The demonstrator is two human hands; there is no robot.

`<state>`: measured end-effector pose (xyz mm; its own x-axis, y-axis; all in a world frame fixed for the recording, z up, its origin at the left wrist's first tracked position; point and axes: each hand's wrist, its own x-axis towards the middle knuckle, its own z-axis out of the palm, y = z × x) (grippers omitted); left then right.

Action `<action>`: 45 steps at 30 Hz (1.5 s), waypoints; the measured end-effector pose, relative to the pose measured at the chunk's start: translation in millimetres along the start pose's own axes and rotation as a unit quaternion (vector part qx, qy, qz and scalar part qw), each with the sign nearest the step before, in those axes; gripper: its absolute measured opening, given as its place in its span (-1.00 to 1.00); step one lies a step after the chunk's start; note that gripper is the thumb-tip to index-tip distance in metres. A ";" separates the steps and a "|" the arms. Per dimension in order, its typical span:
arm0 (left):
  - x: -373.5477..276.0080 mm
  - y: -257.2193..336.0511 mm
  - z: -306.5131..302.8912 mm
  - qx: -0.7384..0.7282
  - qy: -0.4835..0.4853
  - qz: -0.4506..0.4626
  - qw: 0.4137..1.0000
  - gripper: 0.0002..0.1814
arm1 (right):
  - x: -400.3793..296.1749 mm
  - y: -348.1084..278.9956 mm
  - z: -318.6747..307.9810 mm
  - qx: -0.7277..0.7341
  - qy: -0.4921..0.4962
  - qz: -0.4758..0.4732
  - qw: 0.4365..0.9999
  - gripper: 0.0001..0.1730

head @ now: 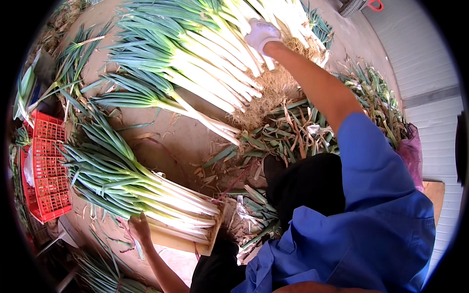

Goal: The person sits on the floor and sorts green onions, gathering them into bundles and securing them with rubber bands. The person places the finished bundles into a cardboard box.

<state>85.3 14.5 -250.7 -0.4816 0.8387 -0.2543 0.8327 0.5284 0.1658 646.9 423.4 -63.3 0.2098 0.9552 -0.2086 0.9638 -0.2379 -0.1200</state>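
Note:
My right hand, in a pale glove, reaches to the top of the view and rests on the white stalks of a large heap of long green onions; its fingertips are partly hidden, so its grip cannot be made out. My left hand, bare, touches the lower edge of a bunch of green onions, its fingers partly hidden by leaves. That bunch lies in a wooden tray, root ends toward the tray's end board. A few loose green onions lie on the ground between heap and tray.
A red plastic crate stands at the left. Stripped leaves are piled before my knees, with more trimmings and a purple mesh sack at the right near a pale panel wall. Another onion bunch lies at bottom left.

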 end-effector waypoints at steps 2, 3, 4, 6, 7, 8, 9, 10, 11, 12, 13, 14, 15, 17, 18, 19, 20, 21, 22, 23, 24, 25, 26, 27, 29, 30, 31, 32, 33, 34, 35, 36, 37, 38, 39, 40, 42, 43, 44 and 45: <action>-6.4 -6.8 10.4 -0.042 0.013 -0.008 0.999 -0.64 | -19.2 -25.7 5.0 -0.124 0.085 -0.030 0.988 -0.27; -8.8 5.6 8.8 -0.041 0.015 -0.006 0.999 -0.64 | -21.5 -26.6 7.8 -0.188 0.127 -0.039 0.973 -0.23; -13.2 18.5 7.5 -0.040 0.016 -0.003 0.999 -0.64 | -11.3 -18.2 23.0 -0.156 0.160 -0.034 0.974 0.01; -22.5 29.2 5.1 -0.036 0.024 -0.007 0.999 -0.65 | -7.8 -17.1 39.5 -0.157 0.199 -0.004 0.967 0.04; -24.8 28.0 4.9 -0.033 0.023 -0.005 0.999 -0.65 | -7.5 -20.0 42.3 -0.156 0.218 0.010 0.963 0.06; -26.9 26.1 4.9 -0.030 0.022 -0.003 0.999 -0.65 | 0.4 -21.3 34.1 -0.146 0.141 0.039 0.978 0.05; -30.4 23.0 4.3 -0.027 0.020 -0.002 0.999 -0.65 | -3.4 -27.5 19.8 -0.130 0.098 0.036 0.986 -0.02; -34.0 21.9 0.9 -0.048 0.016 -0.005 0.999 -0.65 | -0.3 -26.8 19.0 -0.119 0.101 0.025 0.988 -0.06; -35.9 13.6 3.4 -0.042 0.013 -0.007 0.999 -0.65 | 3.7 -27.5 19.4 -0.107 0.103 0.014 0.989 -0.10; -34.6 10.2 7.4 -0.040 0.010 -0.005 0.999 -0.64 | 5.6 -27.4 19.1 -0.112 0.095 0.022 0.989 -0.14; -33.8 7.1 10.9 -0.037 0.008 -0.004 0.999 -0.64 | 7.6 -27.0 22.2 -0.117 0.087 0.030 0.989 -0.18; -35.4 4.7 15.6 -0.063 0.010 -0.005 0.998 -0.64 | 9.6 -26.9 24.2 -0.121 0.079 0.037 0.989 -0.21; -41.3 8.3 15.4 -0.085 0.009 -0.008 0.996 -0.64 | 11.1 -24.4 29.3 -0.130 0.097 0.036 0.986 -0.23; -45.7 10.3 11.9 -0.097 0.000 -0.010 0.995 -0.65 | 14.1 -17.7 38.0 -0.147 0.133 0.034 0.980 -0.27; -46.5 10.0 6.8 -0.088 -0.006 -0.010 0.996 -0.65 | 8.1 -22.9 36.8 -0.147 0.148 0.020 0.978 -0.27; -47.8 8.9 4.1 -0.078 -0.012 -0.009 0.997 -0.66 | 8.0 -24.1 37.1 -0.176 0.155 0.000 0.972 -0.27; -49.2 6.5 4.6 -0.080 -0.007 -0.005 0.997 -0.66 | 9.1 -23.7 37.3 -0.204 0.161 -0.020 0.965 -0.27; -48.3 6.1 5.9 -0.085 0.000 0.001 0.996 -0.66 | 12.1 -22.1 33.3 -0.233 0.170 -0.038 0.957 -0.27; -47.2 5.8 7.4 -0.089 0.007 0.008 0.996 -0.67 | 21.8 -17.7 38.1 -0.220 0.173 -0.042 0.959 -0.27; -45.4 5.7 9.5 -0.088 0.007 0.010 0.996 -0.66 | 27.6 -15.3 39.2 -0.192 0.153 -0.029 0.969 -0.27; -44.0 7.7 9.7 -0.086 0.007 0.012 0.996 -0.66 | 29.2 -15.7 39.5 -0.163 0.131 -0.017 0.978 -0.28; -43.1 9.5 9.3 -0.084 0.006 0.014 0.996 -0.66 | 31.0 -15.7 38.8 -0.134 0.109 -0.005 0.985 -0.29; -43.4 11.4 8.6 -0.087 0.005 0.015 0.996 -0.66 | 32.8 -13.5 36.1 -0.103 0.103 -0.006 0.989 -0.28; -46.3 19.3 1.7 -0.089 0.002 0.015 0.996 -0.66 | 32.3 -10.0 34.4 -0.072 0.093 -0.006 0.993 -0.26; -47.0 23.1 -3.6 -0.087 -0.008 0.006 0.996 -0.67 | 29.3 -0.8 31.5 -0.016 0.066 -0.009 0.998 -0.20; -44.2 22.8 -8.2 -0.086 -0.009 -0.002 0.996 -0.67 | 26.5 -0.2 22.7 0.010 0.051 -0.015 0.999 -0.14; -43.0 23.5 -12.6 -0.084 -0.010 -0.010 0.996 -0.68 | 23.9 -0.2 14.4 0.036 0.036 -0.020 0.998 -0.09; -47.3 25.2 -16.1 -0.103 0.004 0.011 0.995 -0.69 | 21.9 -0.9 7.6 0.034 0.029 -0.029 0.999 -0.06; -44.8 27.9 -20.8 -0.102 0.006 0.021 0.995 -0.69 | 22.7 5.1 1.1 0.077 0.025 -0.048 0.996 -0.05; -43.6 31.3 -23.3 -0.101 0.007 0.027 0.995 -0.68 | 25.9 10.7 -4.1 0.118 0.018 -0.070 0.990 -0.04; -42.0 36.1 -26.8 -0.100 0.007 0.032 0.994 -0.68 | 27.6 16.4 -7.2 0.159 0.011 -0.091 0.983 -0.04; -44.4 47.8 -37.7 -0.103 0.018 0.041 0.994 -0.67 | 22.5 14.9 -12.0 0.228 -0.046 -0.066 0.970 -0.05; -45.5 53.8 -39.5 -0.116 0.019 0.049 0.992 -0.67 | 14.0 15.3 -13.0 0.251 -0.033 -0.067 0.965 -0.06; -44.9 58.7 -40.9 -0.130 0.021 0.057 0.990 -0.67 | -0.4 14.0 -14.8 0.273 -0.019 -0.068 0.959 -0.07; -43.1 64.8 -42.7 -0.145 0.023 0.066 0.987 -0.66 | -8.8 15.5 -18.1 0.295 -0.005 -0.069 0.953 -0.08; -39.5 74.4 -46.9 -0.145 0.012 0.073 0.987 -0.66 | -5.6 22.8 -17.0 0.371 -0.032 -0.112 0.921 -0.26; -34.6 83.8 -56.3 -0.141 0.008 0.111 0.984 -0.68 | -38.6 16.5 -25.6 0.462 -0.129 -0.105 0.871 -0.42; -33.1 95.6 -65.0 -0.145 0.004 0.147 0.978 -0.68 | -67.2 9.4 -32.8 0.503 -0.175 -0.099 0.841 -0.51; -32.6 124.1 -77.0 -0.171 -0.018 0.152 0.973 -0.67 | -79.7 11.4 -32.0 0.542 -0.173 -0.100 0.816 -0.65; -35.9 155.9 -93.6 -0.194 -0.040 0.153 0.968 -0.67 | -100.8 4.8 -30.7 0.561 -0.151 -0.070 0.811 -0.65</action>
<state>206.9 79.2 -126.6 -0.1927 0.9593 -0.2065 0.7608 0.2790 0.5860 635.4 331.4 -13.0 -0.1023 0.9400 -0.3254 0.1835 -0.3036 -0.9350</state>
